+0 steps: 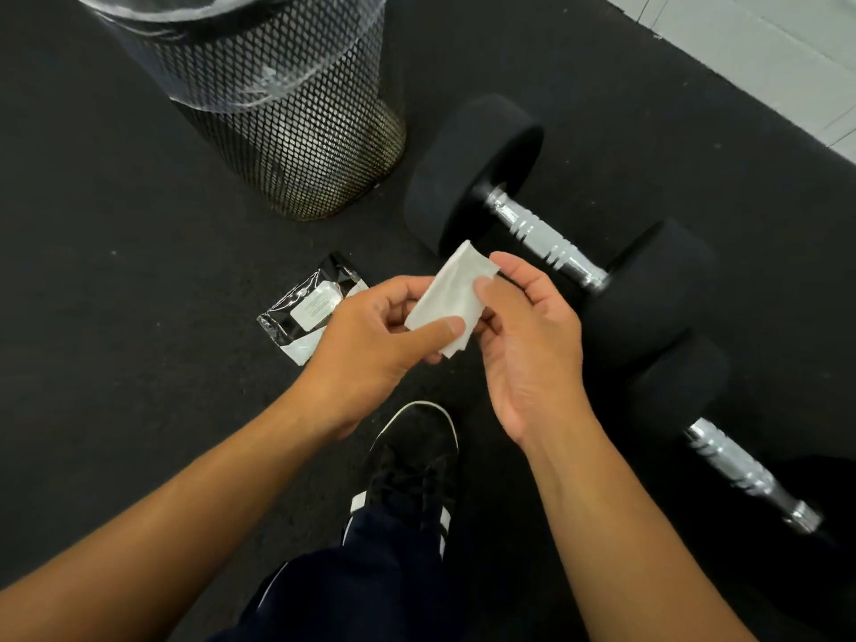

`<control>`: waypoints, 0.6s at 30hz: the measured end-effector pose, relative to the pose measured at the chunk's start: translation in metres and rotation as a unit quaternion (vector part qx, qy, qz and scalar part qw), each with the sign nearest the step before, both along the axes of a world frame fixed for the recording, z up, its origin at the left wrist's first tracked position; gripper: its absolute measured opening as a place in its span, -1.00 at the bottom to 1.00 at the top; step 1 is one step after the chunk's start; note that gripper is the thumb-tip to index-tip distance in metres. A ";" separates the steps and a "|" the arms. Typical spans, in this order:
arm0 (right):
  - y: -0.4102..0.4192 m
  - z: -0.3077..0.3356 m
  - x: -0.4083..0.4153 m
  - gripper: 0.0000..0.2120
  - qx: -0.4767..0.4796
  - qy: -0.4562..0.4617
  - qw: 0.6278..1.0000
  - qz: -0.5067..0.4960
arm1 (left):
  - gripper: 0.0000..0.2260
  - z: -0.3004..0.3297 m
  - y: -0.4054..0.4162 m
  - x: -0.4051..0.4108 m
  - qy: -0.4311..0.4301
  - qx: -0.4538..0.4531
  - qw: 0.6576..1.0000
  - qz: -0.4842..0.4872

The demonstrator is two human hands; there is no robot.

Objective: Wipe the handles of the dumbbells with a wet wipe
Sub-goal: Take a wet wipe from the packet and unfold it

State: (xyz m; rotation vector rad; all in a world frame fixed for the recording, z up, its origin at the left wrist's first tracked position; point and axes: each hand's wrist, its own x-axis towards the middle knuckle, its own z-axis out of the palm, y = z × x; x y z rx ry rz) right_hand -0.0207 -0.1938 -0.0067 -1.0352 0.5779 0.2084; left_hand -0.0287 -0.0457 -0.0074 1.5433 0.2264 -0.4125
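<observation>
A folded white wet wipe (447,296) is held up between both hands, above the floor. My left hand (370,345) pinches its lower edge with the thumb on top. My right hand (528,345) grips its right side with thumb and fingers. Two black dumbbells lie on the dark floor to the right. The far dumbbell (468,169) shows its chrome handle (542,234) just beyond my right hand. The near dumbbell (676,386) shows a chrome handle (741,470) at the lower right; its far end is cut off by the frame.
A black mesh waste bin (296,132) with a clear plastic liner stands at the back, left of the dumbbells. A torn wipe packet (305,312) lies on the floor behind my left hand. My black shoe (412,461) and dark trouser leg are below the hands. A pale floor strip (764,48) borders the top right.
</observation>
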 end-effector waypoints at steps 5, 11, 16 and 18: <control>-0.004 0.007 0.009 -0.72 -0.002 0.001 1.000 -0.013 | -0.80 0.004 -0.008 0.010 0.006 -0.017 1.000 -0.001; -0.004 0.016 0.022 -0.70 0.073 0.010 0.997 0.026 | -0.84 0.014 -0.029 0.028 -0.010 -0.075 0.996 0.038; -0.009 0.017 0.033 -0.83 0.005 -0.009 1.000 0.018 | -0.88 0.016 -0.034 0.040 -0.016 -0.049 0.997 0.056; -0.011 0.022 0.036 -0.83 -0.035 -0.023 0.998 0.040 | -0.89 0.016 -0.034 0.043 -0.044 0.003 0.995 0.088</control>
